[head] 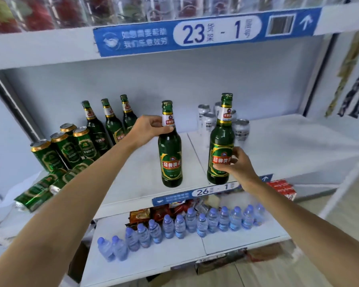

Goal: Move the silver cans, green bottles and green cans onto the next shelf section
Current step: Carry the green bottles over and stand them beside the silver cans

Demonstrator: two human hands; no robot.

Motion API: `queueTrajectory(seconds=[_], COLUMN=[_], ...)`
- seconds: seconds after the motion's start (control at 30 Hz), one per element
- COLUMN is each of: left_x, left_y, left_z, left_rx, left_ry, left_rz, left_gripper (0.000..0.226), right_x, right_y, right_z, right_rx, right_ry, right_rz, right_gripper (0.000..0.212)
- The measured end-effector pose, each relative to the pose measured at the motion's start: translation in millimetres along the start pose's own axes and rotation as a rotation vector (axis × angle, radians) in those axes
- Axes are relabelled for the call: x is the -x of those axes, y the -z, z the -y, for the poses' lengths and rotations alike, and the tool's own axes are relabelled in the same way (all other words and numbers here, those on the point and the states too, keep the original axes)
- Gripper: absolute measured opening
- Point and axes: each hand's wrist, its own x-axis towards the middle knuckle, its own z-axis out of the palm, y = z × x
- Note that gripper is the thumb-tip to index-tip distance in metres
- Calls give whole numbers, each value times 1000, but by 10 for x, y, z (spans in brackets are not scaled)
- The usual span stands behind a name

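My left hand (pixel 148 127) grips the neck of a green bottle (pixel 170 160) that stands upright near the seam between two shelf sections. My right hand (pixel 235 165) holds a second green bottle (pixel 221 146) by its body label, upright over the right section's front edge. Behind it, several silver cans (pixel 207 121) stand on the right section. On the left section three more green bottles (pixel 110 123) stand at the back, with several green cans (pixel 68 146) in front of them and more green cans (pixel 42 189) lying down at the front left.
The white shelf (pixel 288 137) is bare to the right of the silver cans. A lower shelf holds a row of small water bottles (pixel 180 224) and snack packets (pixel 153 213). Red boxes (pixel 282 188) sit at lower right. An upper shelf edge carries a blue label (pixel 195 34).
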Motion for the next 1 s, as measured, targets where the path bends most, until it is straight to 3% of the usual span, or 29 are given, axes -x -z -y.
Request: queueTrajectory(seconds=[0.3, 0.4, 0.57, 1.0], left_x=[-262, -475, -948, -2552], left_y=[-1310, -1668, -2129, -2678], left_z=[-920, -1135, -1402, -1299], left_rx=[165, 165, 147, 149], left_ry=[-49, -53, -72, -51], left_rz=[1, 24, 56, 72], left_gripper=[20, 26, 25, 32], right_x=[-12, -136, -534, -2072], right_y=[1687, 2119, 2613, 3199], right_z=[110, 104, 17, -257], right_rx=[73, 97, 125, 214], right_ry=[28, 15, -10, -58], right_rz=[-6, -24, -48, -43], right_gripper=[66, 68, 70, 79])
